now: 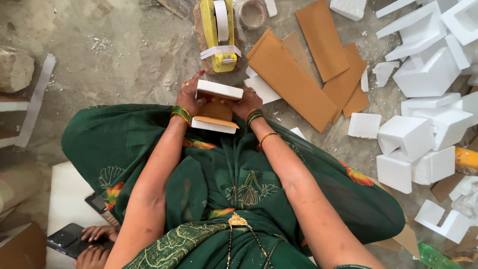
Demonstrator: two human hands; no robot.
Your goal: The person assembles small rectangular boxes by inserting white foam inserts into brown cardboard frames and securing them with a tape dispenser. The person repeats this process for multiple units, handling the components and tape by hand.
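In the head view my left hand point(188, 97) and my right hand point(248, 102) grip a small bundle between them, just above my lap in green cloth. The bundle is a brown cardboard strip point(215, 110) bent between two white foam blocks, one on top point(219, 90) and one below point(213, 126). Each hand presses one side of the bundle. Just beyond it stands a yellow tape dispenser point(219, 35) with white tape, set on a stone.
Brown cardboard strips point(291, 82) lie on the concrete floor to the right. White foam corner pieces point(423, 129) are heaped at far right. A tape roll point(252, 13) lies near the top. At bottom left another person's hands point(97, 244) hold a phone point(67, 239).
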